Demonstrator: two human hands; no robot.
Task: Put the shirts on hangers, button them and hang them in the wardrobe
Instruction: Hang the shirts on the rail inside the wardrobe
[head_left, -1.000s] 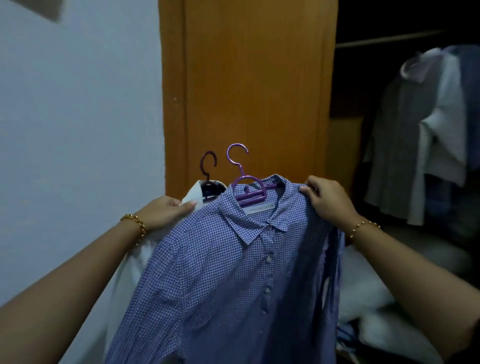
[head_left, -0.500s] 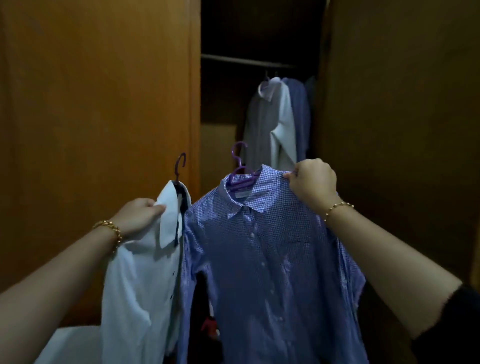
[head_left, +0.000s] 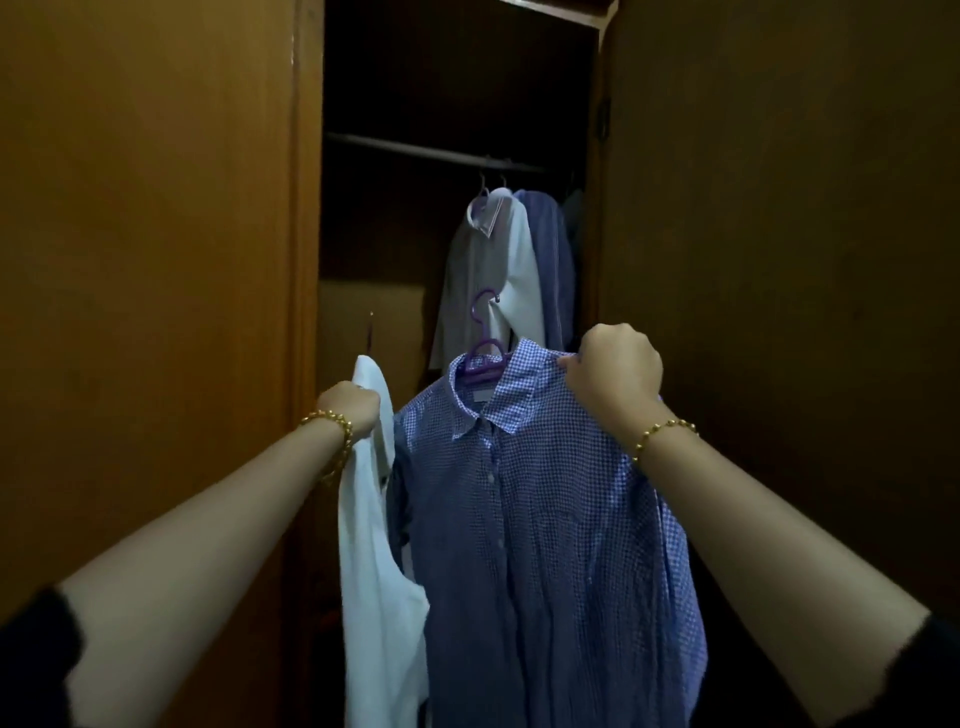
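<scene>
Both arms are up in front of the open wardrobe (head_left: 457, 78). The right hand (head_left: 613, 371), right of centre, is clenched on the shoulder of the blue checked shirt (head_left: 545, 519), which hangs buttoned and full-length down the middle of the frame on its purple hanger (head_left: 483, 353). The left hand (head_left: 349, 410), lower and left of centre, grips the top of the white shirt (head_left: 374, 545), which drapes edge-on just beside the checked one. Its hanger hook is too dark to make out properly.

Now the bit that matters: the rail (head_left: 431, 153) runs left to right across the upper centre, above and beyond both hands. The purple hook sits well below it, pointing up in front of the hung shirts (head_left: 493, 270) bunched at the rail's right end. The bare stretch of rail is up and left of that hook, next to the left door (head_left: 156, 260).

The right hand is higher and looks nearer the rail, so I'd judge the checked shirt goes first: lift, reach in, drop the hook over. The risk is snagging on those hung shirts.
</scene>
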